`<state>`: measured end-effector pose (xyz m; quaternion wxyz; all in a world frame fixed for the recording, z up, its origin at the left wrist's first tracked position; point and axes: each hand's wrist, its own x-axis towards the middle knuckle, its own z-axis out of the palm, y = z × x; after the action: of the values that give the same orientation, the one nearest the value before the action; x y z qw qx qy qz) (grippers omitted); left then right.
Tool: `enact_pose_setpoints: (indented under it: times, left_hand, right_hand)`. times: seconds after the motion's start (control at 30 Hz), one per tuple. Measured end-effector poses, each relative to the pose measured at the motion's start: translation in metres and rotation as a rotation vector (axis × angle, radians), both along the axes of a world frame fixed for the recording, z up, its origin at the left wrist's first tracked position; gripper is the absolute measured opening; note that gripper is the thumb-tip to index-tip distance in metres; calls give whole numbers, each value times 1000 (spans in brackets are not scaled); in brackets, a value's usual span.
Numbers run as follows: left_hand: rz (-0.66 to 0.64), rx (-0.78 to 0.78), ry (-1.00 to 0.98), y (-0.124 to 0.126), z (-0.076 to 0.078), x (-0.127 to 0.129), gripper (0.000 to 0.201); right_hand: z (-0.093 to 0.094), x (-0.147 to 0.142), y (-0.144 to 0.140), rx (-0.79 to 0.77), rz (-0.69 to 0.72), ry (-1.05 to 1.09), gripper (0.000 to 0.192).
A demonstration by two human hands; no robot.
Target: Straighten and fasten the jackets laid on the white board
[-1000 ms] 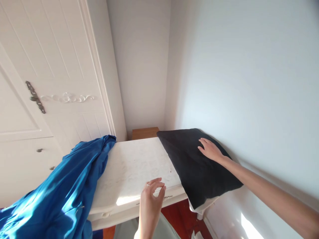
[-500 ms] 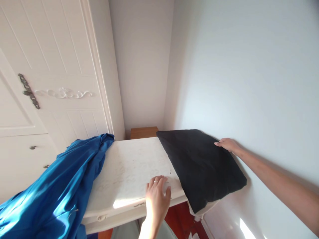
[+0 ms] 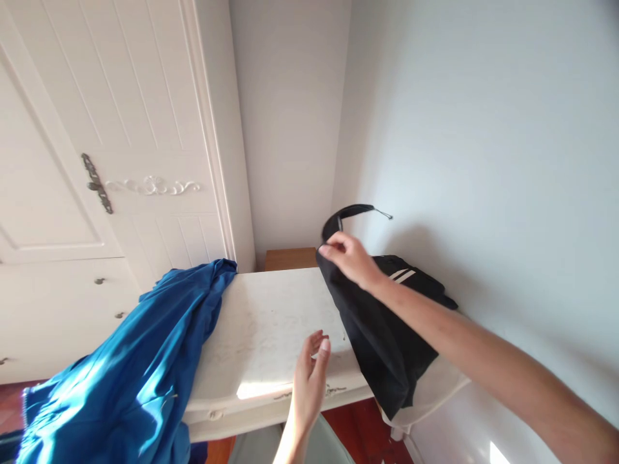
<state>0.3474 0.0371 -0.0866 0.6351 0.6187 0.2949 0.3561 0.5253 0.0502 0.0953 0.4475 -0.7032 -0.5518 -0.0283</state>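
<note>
Head view shows the right hand (image 3: pixel 351 258) pinched shut on the far corner of a black garment (image 3: pixel 382 322), lifting that corner clear of the white tabletop (image 3: pixel 271 322). A curved black strap or collar piece (image 3: pixel 345 216) arcs up above the fingers, close to the right wall (image 3: pixel 483 161). Two thin white stripes (image 3: pixel 402 276) show on the cloth just right of the wrist. The rest of the garment lies along the right edge of the tabletop, its near end hanging over the front edge, touching or almost touching the wall.

Left hand (image 3: pixel 312 374) hovers open, fingers loosely together and edge-on, at the near front edge of the tabletop, holding nothing; whether it touches the surface I cannot tell. Between the two hands the middle of the tabletop is bare.

One blue cloth (image 3: pixel 135 374) drapes over the left edge of the tabletop and falls toward the floor. One black garment, one blue cloth, two hands.

Behind stands a white panelled wardrobe door (image 3: pixel 120 129) with one dark metal handle (image 3: pixel 97 183) and three small knobs lower down. A brown wooden piece (image 3: pixel 290 258) sits at the far end in the corner. Red-brown floor (image 3: pixel 353 419) shows below the near edge.
</note>
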Motion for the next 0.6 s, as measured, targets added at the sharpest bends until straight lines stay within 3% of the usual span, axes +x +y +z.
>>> enact_pose_setpoints:
  times: [0.07,0.13,0.23,0.37,0.47,0.53,0.6]
  left_hand:
    - [125,-295,-237,6,1,-3,60]
    - [273,-532,-426,12,-2,-12,54]
    - [290,-701,-543,16,-10,-33,48]
    - [28,-856,-592,15,-17,-58,58]
    - [6,-898,-616,15,-13,-66,64]
    - [62,-896,-606,14,-10,-69,48]
    - [140,-890,-546,13,-7,-71,32]
  right_hand:
    - [-27,-58,7,-149,304,18,17]
    - [-54,-97,5,-395,582,32,15]
    - [-82,-117,-8,-578,636,92,17]
    - [-91,-100,-28,-629,685,334,26]
    - [-87,-74,-42,-570,701,468,36]
    - [-86,-48,-50,-479,613,353,38]
    - [-87,-12,-55,-431,426,87,41]
